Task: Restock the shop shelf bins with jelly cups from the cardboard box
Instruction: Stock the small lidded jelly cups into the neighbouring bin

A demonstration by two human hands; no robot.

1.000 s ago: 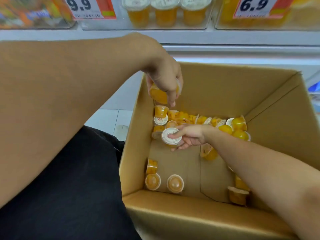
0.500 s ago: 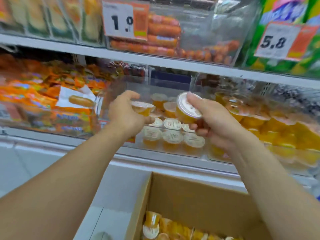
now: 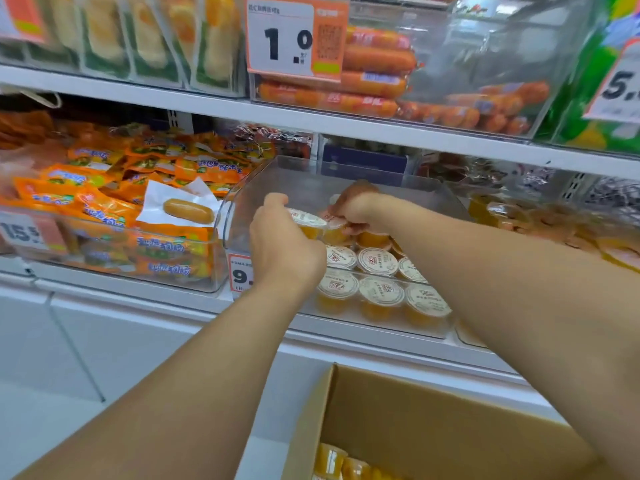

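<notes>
— Head view first: what can you read on the labels?

— At 12 o'clock an orange price tag (image 3: 296,38) reads "1.0", hung before a bin of orange sausages (image 3: 374,77). At 3 o'clock another tag (image 3: 620,81) is cut by the frame edge; only "5." shows. At 9 o'clock a tag (image 3: 24,233) reads "15" and then blurs. Under my left wrist a fourth tag (image 3: 239,273) shows "9." and my arm hides what follows. The cup lids carry a red mark I cannot read, and the print on the orange snack packets (image 3: 104,188) is too smeared to read.

— And your hands?

— My left hand (image 3: 280,247) has its grip curled round a jelly cup (image 3: 308,221), white lid up, above the clear shelf bin (image 3: 242,206). My right hand (image 3: 349,207), just past it toward 1 o'clock, pinches a second jelly cup (image 3: 334,230); my fingers cover most of that one.

— Where are the other cups?

— Rows of jelly cups (image 3: 377,271) stand lid-up in the bin's front half, directly below my hands. At 5 o'clock the cardboard box (image 3: 433,427) is cropped by the bottom edge; only a few loose cups (image 3: 343,464) show in its corner.

— Anything unclear?

— The bin at 3 o'clock (image 3: 554,226) holds yellow-orange goods, too blurred to name.
</notes>
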